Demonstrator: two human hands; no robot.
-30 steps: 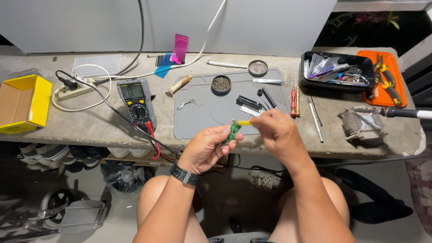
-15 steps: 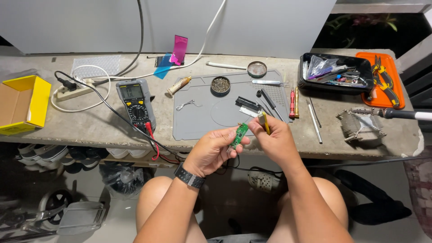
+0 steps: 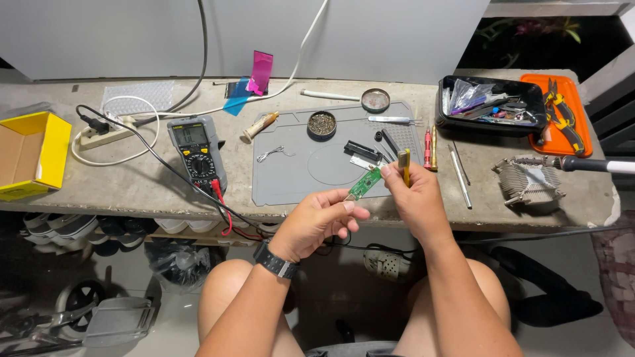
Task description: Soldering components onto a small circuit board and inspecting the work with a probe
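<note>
A small green circuit board [image 3: 364,183] is pinched by one end in my left hand [image 3: 321,219], over the front edge of the grey work mat [image 3: 297,175]. My right hand [image 3: 413,198] touches the board's other end and grips a yellow-handled tool [image 3: 405,163] that points up and away. A black watch sits on my left wrist. Both hands hover just in front of the concrete bench [image 3: 132,185], above my knees.
On the bench: a multimeter [image 3: 196,153] with red and black leads, a power strip [image 3: 99,132], a yellow box [image 3: 30,155], a round tin [image 3: 322,123], black parts, a red screwdriver [image 3: 428,142], a black tray [image 3: 489,106], an orange tray [image 3: 559,116], and a soldering iron in its coil stand [image 3: 529,182].
My right hand pulled the yellow tool off the board and turned it upright. The board swung from end-on to flat and angled between my fingers.
</note>
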